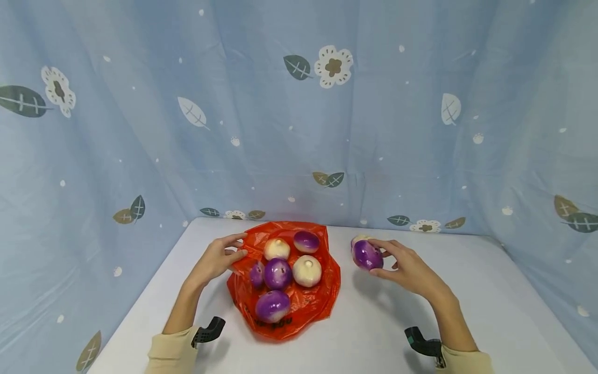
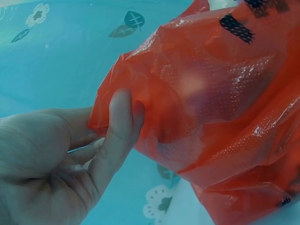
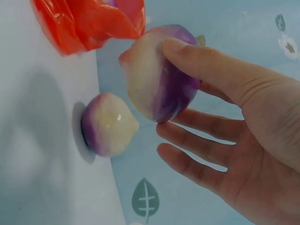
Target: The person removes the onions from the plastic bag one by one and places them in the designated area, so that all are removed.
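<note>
A red plastic bag [image 1: 310, 302] lies spread out with several purple-and-white turnips [image 1: 307, 271] on it. My left hand [image 1: 216, 261] pinches the bag's left edge between thumb and fingers; the left wrist view shows the raised film [image 2: 187, 108] in that pinch. To the right of the bag, my right hand [image 1: 411, 269] holds one turnip [image 3: 161, 75] above the table by thumb and fingertips. Just behind it another turnip [image 3: 110, 124] stands on the table, mostly hidden in the head view.
The white table [image 1: 374, 337] reaches back to a blue patterned curtain [image 1: 261, 130], which also hangs along both sides. Black wrist mounts [image 1: 422, 343] sit on both forearms. Dark lettering [image 2: 236, 28] marks the bag.
</note>
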Action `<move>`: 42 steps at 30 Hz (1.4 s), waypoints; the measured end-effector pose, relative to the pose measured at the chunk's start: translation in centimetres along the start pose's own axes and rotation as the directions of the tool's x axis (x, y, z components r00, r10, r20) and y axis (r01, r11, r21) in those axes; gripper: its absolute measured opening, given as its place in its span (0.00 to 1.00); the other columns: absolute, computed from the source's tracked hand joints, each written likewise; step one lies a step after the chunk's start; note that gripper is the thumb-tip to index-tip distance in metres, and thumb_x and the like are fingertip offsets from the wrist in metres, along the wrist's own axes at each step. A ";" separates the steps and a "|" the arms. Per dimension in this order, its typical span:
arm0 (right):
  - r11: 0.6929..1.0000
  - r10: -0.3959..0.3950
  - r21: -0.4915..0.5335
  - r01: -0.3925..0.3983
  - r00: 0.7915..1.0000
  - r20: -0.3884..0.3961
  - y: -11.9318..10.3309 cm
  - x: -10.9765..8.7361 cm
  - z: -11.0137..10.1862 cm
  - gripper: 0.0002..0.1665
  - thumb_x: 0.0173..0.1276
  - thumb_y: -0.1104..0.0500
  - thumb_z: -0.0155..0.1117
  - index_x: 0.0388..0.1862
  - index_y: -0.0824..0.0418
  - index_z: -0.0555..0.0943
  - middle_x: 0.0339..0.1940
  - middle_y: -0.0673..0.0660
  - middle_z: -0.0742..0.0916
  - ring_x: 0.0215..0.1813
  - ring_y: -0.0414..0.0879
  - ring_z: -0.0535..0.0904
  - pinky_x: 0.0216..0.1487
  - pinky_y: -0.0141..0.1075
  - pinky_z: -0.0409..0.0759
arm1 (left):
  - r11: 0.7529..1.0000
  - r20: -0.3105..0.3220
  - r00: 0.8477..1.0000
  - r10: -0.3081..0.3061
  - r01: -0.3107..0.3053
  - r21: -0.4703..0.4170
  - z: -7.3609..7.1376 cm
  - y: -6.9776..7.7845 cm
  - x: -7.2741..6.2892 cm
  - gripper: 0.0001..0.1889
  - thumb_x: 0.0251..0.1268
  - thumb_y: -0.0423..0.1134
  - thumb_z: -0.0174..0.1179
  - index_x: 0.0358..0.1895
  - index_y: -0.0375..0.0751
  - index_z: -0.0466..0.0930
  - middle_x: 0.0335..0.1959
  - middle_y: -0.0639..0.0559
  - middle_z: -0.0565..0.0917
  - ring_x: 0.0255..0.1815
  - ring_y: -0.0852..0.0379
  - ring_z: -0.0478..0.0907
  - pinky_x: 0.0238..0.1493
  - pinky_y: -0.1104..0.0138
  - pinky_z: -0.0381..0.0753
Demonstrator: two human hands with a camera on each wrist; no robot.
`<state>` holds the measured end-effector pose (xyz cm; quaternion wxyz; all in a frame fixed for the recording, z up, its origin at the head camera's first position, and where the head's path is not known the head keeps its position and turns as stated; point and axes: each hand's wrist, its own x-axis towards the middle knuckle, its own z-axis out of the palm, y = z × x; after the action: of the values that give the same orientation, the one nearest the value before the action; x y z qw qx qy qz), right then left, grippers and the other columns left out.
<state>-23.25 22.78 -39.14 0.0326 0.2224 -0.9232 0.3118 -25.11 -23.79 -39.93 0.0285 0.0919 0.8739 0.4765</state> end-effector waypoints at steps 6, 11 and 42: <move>1.000 0.021 0.010 -0.020 0.999 -0.027 0.7 0.2 -0.2 0.41 0.58 0.50 0.76 0.70 0.52 0.71 0.59 0.60 0.80 0.56 0.55 0.79 0.45 0.47 0.85 | 0.999 -0.019 1.000 -0.020 0.020 -0.028 -0.4 0.0 -0.5 0.28 0.68 0.36 0.61 0.70 0.39 0.68 0.56 0.31 0.78 0.43 0.45 0.87 0.30 0.62 0.87; 0.999 0.041 0.006 -0.041 0.998 -0.040 2.1 -0.5 0.1 0.41 0.57 0.52 0.76 0.69 0.56 0.71 0.56 0.61 0.81 0.55 0.56 0.79 0.42 0.44 0.86 | 0.997 -0.009 0.999 -0.046 0.045 -0.062 -0.4 -0.1 -0.9 0.29 0.68 0.42 0.61 0.70 0.39 0.67 0.56 0.30 0.77 0.42 0.47 0.87 0.30 0.62 0.87; 0.940 0.254 -0.202 -0.274 0.960 -0.118 6.6 -0.6 0.7 0.41 0.62 0.54 0.71 0.72 0.61 0.67 0.59 0.73 0.78 0.57 0.67 0.79 0.52 0.66 0.77 | 1.000 -0.123 0.992 -0.004 0.008 0.029 0.8 1.2 -3.2 0.30 0.67 0.49 0.63 0.69 0.46 0.69 0.52 0.32 0.80 0.19 0.57 0.83 0.25 0.63 0.85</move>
<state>-25.56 27.27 -43.54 0.0563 0.0775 -0.9706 0.2207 -21.73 -23.15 -39.50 -0.0252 0.0602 0.8813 0.4681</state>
